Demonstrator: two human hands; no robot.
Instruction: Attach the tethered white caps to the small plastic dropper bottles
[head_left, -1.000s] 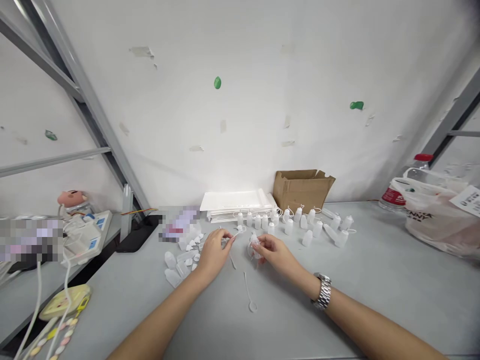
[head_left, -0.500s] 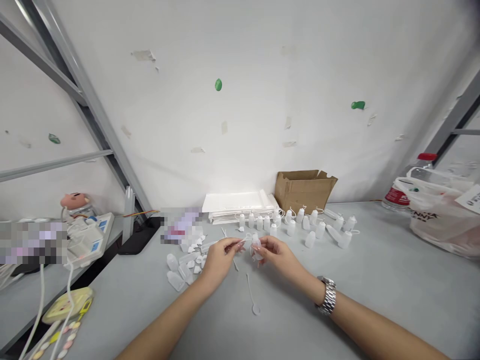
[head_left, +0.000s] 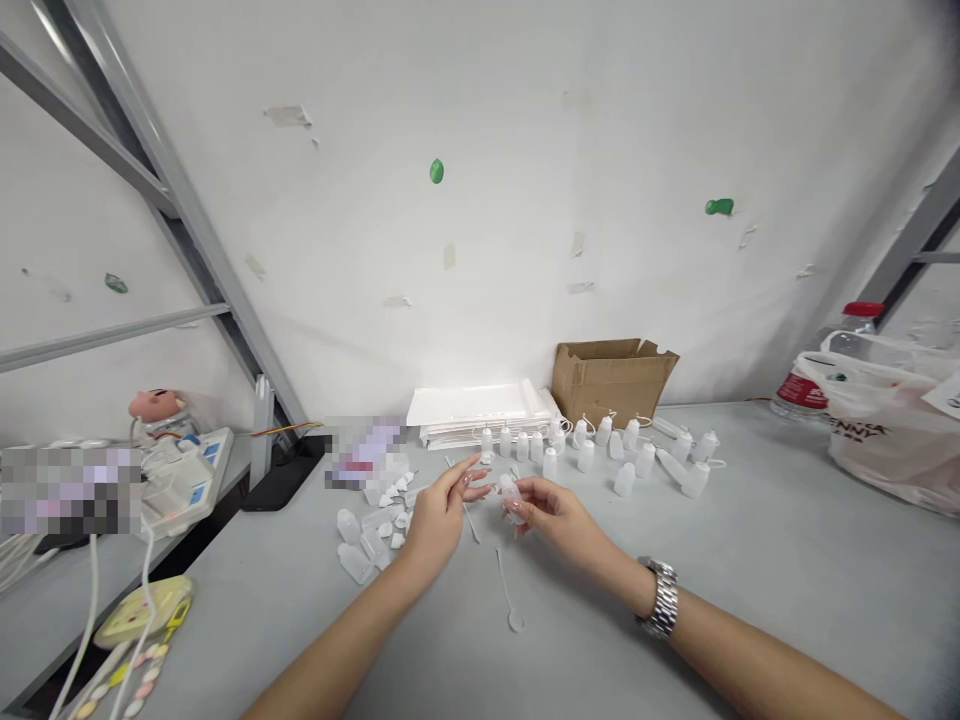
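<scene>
My right hand (head_left: pixel 551 515), with a metal watch on its wrist, pinches a small white plastic bottle (head_left: pixel 511 492) above the grey table (head_left: pixel 750 570). My left hand (head_left: pixel 442 515) is right beside it, thumb and fingertips pinched on a thin white strap at the bottle's top, the index finger stretched out. A loose white strap with a ring end (head_left: pixel 507 592) lies on the table just below the hands. Small white caps and bottle bodies (head_left: pixel 375 520) are scattered left of my left hand.
Several small white bottles (head_left: pixel 600 450) stand behind the hands, before a stack of white bags (head_left: pixel 476 408) and an open cardboard box (head_left: pixel 611 378). A plastic bag (head_left: pixel 885 440) and a red-capped water bottle (head_left: pixel 814 375) sit at right. Power strips and cables (head_left: pixel 172 475) lie at left.
My left hand lifted from the table with a strap and came over to the bottle in my right hand. The view shifted slightly.
</scene>
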